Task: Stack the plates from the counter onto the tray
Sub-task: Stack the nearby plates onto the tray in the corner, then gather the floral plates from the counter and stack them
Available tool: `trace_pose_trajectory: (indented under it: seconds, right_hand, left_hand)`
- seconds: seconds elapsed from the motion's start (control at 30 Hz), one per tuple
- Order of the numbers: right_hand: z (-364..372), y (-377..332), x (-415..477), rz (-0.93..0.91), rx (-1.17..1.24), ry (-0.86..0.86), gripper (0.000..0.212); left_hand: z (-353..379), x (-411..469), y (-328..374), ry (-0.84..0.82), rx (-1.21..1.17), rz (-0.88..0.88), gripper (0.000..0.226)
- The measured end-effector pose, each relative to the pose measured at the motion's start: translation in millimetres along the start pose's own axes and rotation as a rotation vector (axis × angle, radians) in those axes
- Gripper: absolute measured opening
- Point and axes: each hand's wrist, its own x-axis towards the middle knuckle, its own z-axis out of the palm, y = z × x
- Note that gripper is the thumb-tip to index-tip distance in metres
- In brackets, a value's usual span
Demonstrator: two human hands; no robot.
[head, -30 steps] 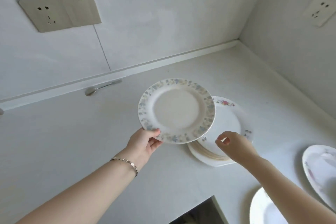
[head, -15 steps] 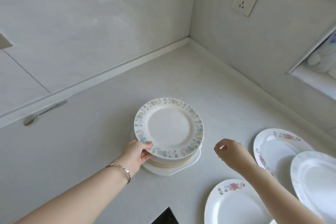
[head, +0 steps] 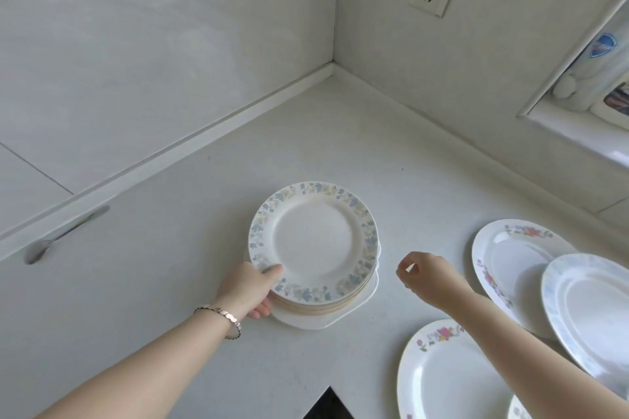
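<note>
Stack on tray, mid-counter: blue-rimmed plate lies on top, left hand gripping its near-left rim, thumb over. Right hand hovers beside the stack, fingers loosely curled, holding nothing. Judged approx. midway: at least three loose plates left at right. Bare counter btw. stack and these; walls well apart.

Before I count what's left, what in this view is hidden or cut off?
Head view:
Stack under the blue-rimmed plate: only edges show, count unclear.
Tray: mostly covered by the stack; only its white rim shows.
Left hand: fingers hidden beneath the plate rim.
Pale blue plate: cut off by the right frame edge.
Plate sliver: nearly all below the bottom edge.
</note>
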Motion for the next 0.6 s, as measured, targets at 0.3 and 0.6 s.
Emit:
trace_pose_trajectory:
  seconds: [0.3,0.6]
  right_hand:
    - [8.6,-2.9,-8.6,0.024,-0.033,-0.010,0.023]
    - [30.5,-5.6,-35.9,0.130,0.041,-0.050,0.012]
  left_hand:
    - [9.9,18.5,-6.0,0.195,-0.297,0.188,0.078]
    - [16.4,36.4,-12.4,0.106,-0.312,0.252,0.085]
